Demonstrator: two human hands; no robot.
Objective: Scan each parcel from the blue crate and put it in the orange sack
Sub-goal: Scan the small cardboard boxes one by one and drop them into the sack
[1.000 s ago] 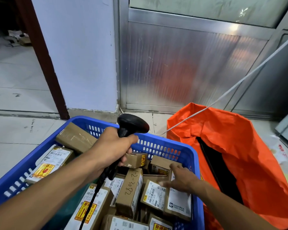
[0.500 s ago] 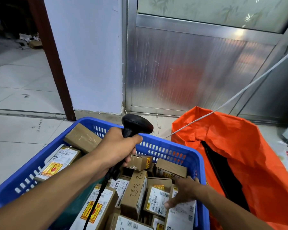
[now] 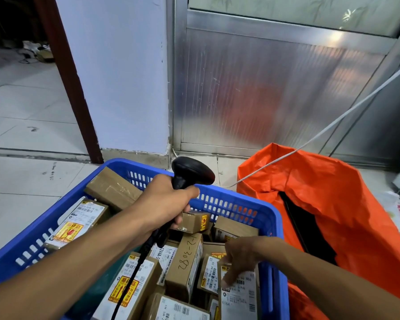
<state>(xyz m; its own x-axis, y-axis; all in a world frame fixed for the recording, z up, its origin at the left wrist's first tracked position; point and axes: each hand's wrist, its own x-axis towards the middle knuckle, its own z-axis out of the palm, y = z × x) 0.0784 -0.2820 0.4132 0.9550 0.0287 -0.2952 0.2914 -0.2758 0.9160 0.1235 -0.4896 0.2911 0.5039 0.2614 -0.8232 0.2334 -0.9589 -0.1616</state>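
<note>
The left hand (image 3: 164,204) grips a matte black plastic scanner (image 3: 189,174) above the slotted blue plastic crate (image 3: 270,218). At 5 o'clock, the right hand (image 3: 240,257) pinches a white-labelled cardboard parcel (image 3: 239,296). The crinkled orange sack (image 3: 333,199) gapes at 3 o'clock.

The floor (image 3: 21,181) was pale grey tile, scuffed in places. A white wall (image 3: 116,72) stood at the centre, with a dark red-brown door frame (image 3: 72,88) leaning along its left edge. Beyond the frame lay a dim room with clutter (image 3: 36,50) on its floor. Right of the wall, a ribbed metal panel (image 3: 275,93) in an aluminium frame caught soft reflected light, with frosted glass (image 3: 286,10) above it. A white cord (image 3: 346,112) ran slantwise across the panel.
</note>
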